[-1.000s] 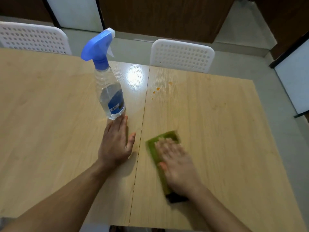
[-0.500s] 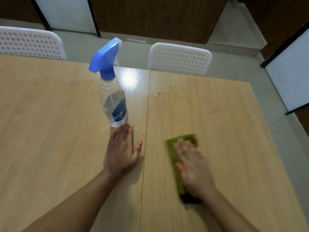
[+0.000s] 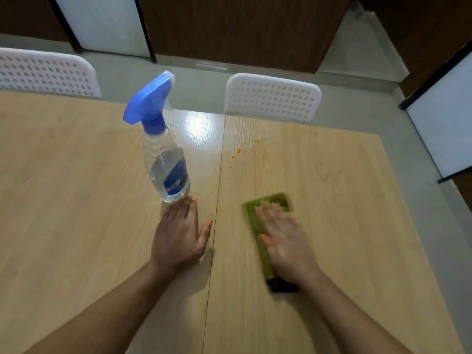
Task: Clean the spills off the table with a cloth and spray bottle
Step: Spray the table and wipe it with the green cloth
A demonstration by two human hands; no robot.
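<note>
Spray bottle [image 3: 166,159] stood upright at 11 o'clock; blue label unreadable. Left hand [image 3: 178,236] lay flat, fingers together, tips at its base. Right hand [image 3: 286,241], blurred, fingers spread, pressed green cloth [image 3: 255,215] on wooden table [image 3: 332,200]. Orange spills [image 3: 238,151] at 12 o'clock.

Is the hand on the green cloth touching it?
Touching. The head view shows the right hand lying flat on top of the green cloth, fingers straight, pressing it onto the table.
</note>
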